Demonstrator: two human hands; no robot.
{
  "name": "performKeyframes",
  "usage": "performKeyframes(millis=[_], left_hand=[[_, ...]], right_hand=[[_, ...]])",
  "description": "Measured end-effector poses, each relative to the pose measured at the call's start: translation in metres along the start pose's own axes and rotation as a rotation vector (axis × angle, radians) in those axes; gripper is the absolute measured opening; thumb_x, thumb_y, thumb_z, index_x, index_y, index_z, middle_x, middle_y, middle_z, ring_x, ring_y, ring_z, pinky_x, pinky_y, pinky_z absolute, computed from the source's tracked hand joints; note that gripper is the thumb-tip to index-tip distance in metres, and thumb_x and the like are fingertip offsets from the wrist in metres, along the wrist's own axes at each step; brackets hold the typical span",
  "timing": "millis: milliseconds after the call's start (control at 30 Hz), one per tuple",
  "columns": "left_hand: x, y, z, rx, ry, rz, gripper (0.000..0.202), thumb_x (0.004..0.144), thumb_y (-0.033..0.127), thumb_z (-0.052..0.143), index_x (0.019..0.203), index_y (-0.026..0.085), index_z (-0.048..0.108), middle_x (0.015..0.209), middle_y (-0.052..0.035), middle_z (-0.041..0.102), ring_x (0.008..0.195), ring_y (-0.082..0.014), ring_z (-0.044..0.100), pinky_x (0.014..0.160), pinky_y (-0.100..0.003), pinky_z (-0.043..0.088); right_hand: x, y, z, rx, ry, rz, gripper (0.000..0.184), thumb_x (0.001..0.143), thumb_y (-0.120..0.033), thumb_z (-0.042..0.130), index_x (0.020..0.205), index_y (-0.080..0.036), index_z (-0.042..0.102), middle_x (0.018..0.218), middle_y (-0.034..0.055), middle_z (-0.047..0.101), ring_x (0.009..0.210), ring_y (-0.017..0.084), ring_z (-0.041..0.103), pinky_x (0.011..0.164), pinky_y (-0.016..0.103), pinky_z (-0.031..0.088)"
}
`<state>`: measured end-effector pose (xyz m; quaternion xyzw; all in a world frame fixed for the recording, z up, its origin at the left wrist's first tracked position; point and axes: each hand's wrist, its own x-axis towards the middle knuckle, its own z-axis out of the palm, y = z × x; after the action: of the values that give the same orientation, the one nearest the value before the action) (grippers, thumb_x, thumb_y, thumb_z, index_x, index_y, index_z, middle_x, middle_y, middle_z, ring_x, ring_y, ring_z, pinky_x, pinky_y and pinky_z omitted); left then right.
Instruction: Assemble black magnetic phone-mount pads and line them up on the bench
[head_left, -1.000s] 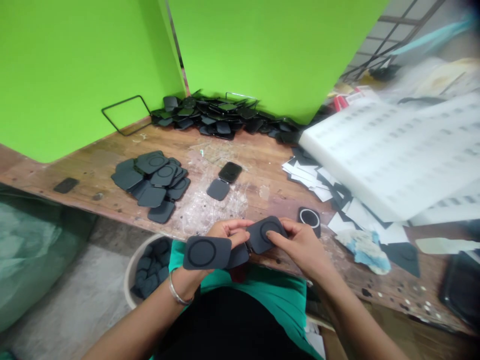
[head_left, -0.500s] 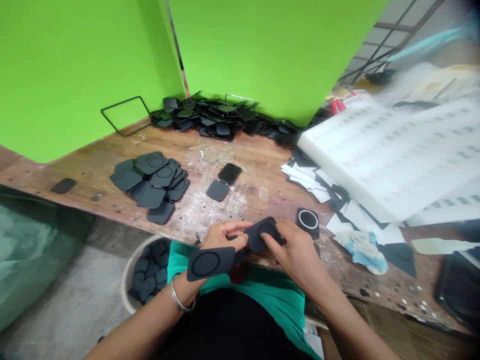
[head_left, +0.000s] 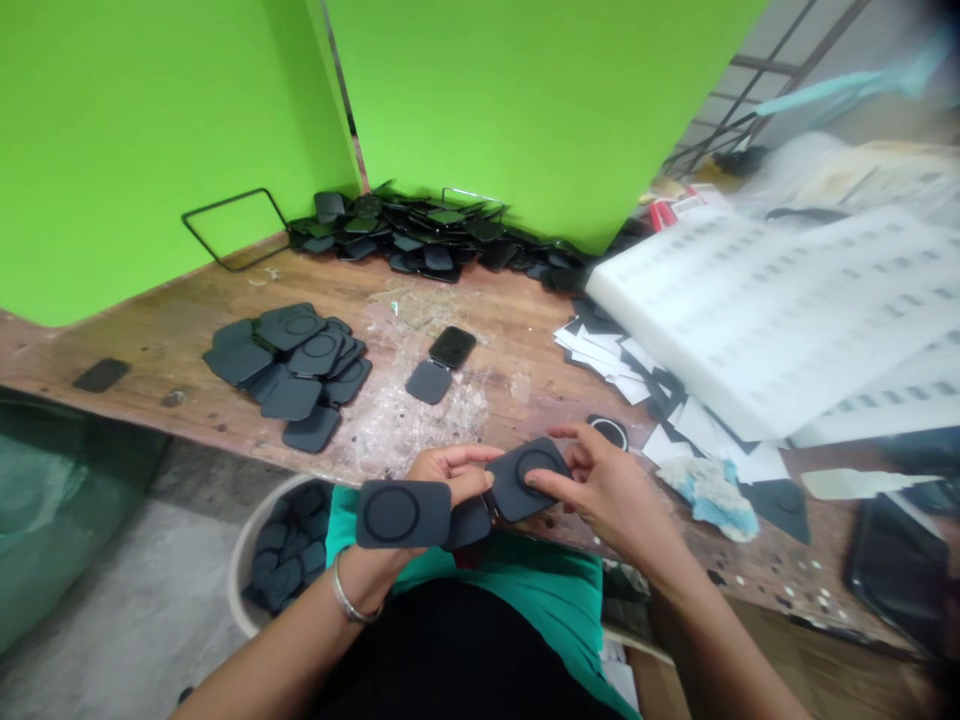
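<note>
A folding wireless charger (head_left: 529,480) of dark grey hinged panels is held low over the table's front edge. Its right panel bears a printed ring, and so does its left panel (head_left: 403,514), which lies over my left wrist. My left hand (head_left: 442,468) grips it near the hinge, thumb on top and fingers mostly beneath. My right hand (head_left: 611,490) pinches the right panel, its thumb lying by the ring and fingers at the far edge. Just beyond those fingers lies a black pad with a white ring (head_left: 609,432), partly covered by the hand.
Similar folded pads form a pile (head_left: 300,360) at left; a hinged pair (head_left: 442,365) lies mid-table. Black parts (head_left: 420,235) are heaped along the green partition (head_left: 525,100). White foam trays (head_left: 750,320), paper pieces and a rag (head_left: 712,495) sit right. A bin (head_left: 241,560) of pads stands below.
The charger's panels have levelled and spread flatter. My right thumb has slid back toward the right edge, and its forefinger has lifted over the far side. The view has shifted slightly.
</note>
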<state>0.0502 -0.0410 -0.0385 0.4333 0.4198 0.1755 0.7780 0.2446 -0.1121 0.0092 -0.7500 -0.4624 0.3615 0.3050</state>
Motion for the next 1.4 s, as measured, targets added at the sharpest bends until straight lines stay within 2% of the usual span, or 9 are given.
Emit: performKeyframes(millis=[133,400,667,767,900,1033,1133,1267,1400], left_hand=[[0.001,0.000,0.001,-0.016,-0.020,-0.013,0.042,0.074,0.035,0.074,0.112,0.017,0.070,0.073,-0.0041,0.072,0.056,-0.0179,0.063,0.055,-0.027,0.048],[-0.001,0.003,0.015,0.092,-0.020,0.101,0.051,0.066,0.030,0.077,0.115,0.015,0.071,0.076,-0.0040,0.070,0.065,-0.0159,0.060,0.061,-0.025,0.047],[-0.008,0.009,0.014,0.183,0.090,0.222,0.031,0.071,0.029,0.072,0.100,0.020,0.077,0.061,-0.0013,0.062,0.056,-0.0160,0.053,0.057,-0.028,0.043],[-0.008,0.034,-0.019,0.342,0.308,0.350,0.037,0.073,0.034,0.070,0.106,0.017,0.075,0.064,-0.0022,0.065,0.057,-0.0167,0.055,0.055,-0.027,0.043],[0.003,0.076,-0.104,0.510,0.699,0.549,0.046,0.072,0.039,0.070,0.111,0.014,0.070,0.088,-0.0069,0.072,0.070,-0.0175,0.062,0.063,-0.027,0.047],[0.017,0.102,-0.181,0.577,0.864,0.592,0.038,0.067,0.038,0.072,0.096,0.015,0.070,0.079,-0.0078,0.070,0.065,-0.0204,0.060,0.060,-0.032,0.048],[0.017,0.112,-0.202,0.666,0.927,0.621,0.030,0.066,0.032,0.071,0.091,0.016,0.071,0.083,-0.0091,0.071,0.075,-0.0249,0.063,0.071,-0.037,0.051],[0.004,0.114,-0.181,0.780,1.041,0.702,0.034,0.070,0.031,0.067,0.101,0.018,0.071,0.106,-0.0085,0.070,0.105,-0.0285,0.059,0.099,-0.042,0.042],[-0.006,0.085,-0.126,0.930,0.915,0.795,0.023,0.084,0.036,0.058,0.093,0.020,0.071,0.096,-0.0045,0.072,0.095,-0.0224,0.062,0.092,-0.035,0.046]], right_hand=[[-0.001,0.003,0.010,0.339,-0.127,0.088,0.042,0.072,-0.054,0.070,0.092,-0.019,0.062,0.067,-0.0006,0.065,0.041,0.010,0.047,0.040,0.023,0.035],[0.006,0.019,0.023,0.242,0.241,-0.065,0.052,0.087,-0.066,0.048,0.059,-0.021,0.052,0.050,-0.0023,0.044,0.046,0.012,0.041,0.043,0.025,0.033],[0.013,0.027,0.023,0.156,0.041,-0.070,0.049,0.084,-0.066,0.052,0.070,-0.021,0.066,0.046,0.0001,0.055,0.036,0.015,0.046,0.038,0.027,0.035],[0.015,0.027,0.019,0.132,0.123,-0.082,0.050,0.086,-0.066,0.049,0.082,-0.020,0.068,0.049,-0.0002,0.056,0.036,0.015,0.049,0.040,0.027,0.040],[0.016,0.030,0.014,0.158,0.117,-0.106,0.046,0.082,-0.062,0.056,0.093,-0.018,0.067,0.053,-0.0012,0.058,0.039,0.015,0.052,0.042,0.026,0.042],[0.016,0.036,0.021,0.183,0.030,-0.078,0.046,0.078,-0.061,0.058,0.090,-0.017,0.066,0.050,-0.0021,0.056,0.039,0.015,0.051,0.042,0.026,0.040],[0.017,0.037,0.030,0.172,0.006,-0.090,0.042,0.078,-0.055,0.057,0.091,-0.016,0.066,0.051,-0.0020,0.056,0.042,0.015,0.050,0.045,0.026,0.039],[0.022,0.032,0.038,0.097,-0.025,-0.132,0.037,0.078,-0.050,0.055,0.087,-0.016,0.068,0.052,-0.0011,0.056,0.046,0.016,0.051,0.049,0.028,0.040],[0.032,0.018,0.039,0.011,-0.009,-0.215,0.029,0.079,-0.042,0.054,0.079,-0.017,0.069,0.062,0.0039,0.066,0.057,0.019,0.060,0.057,0.029,0.044]])
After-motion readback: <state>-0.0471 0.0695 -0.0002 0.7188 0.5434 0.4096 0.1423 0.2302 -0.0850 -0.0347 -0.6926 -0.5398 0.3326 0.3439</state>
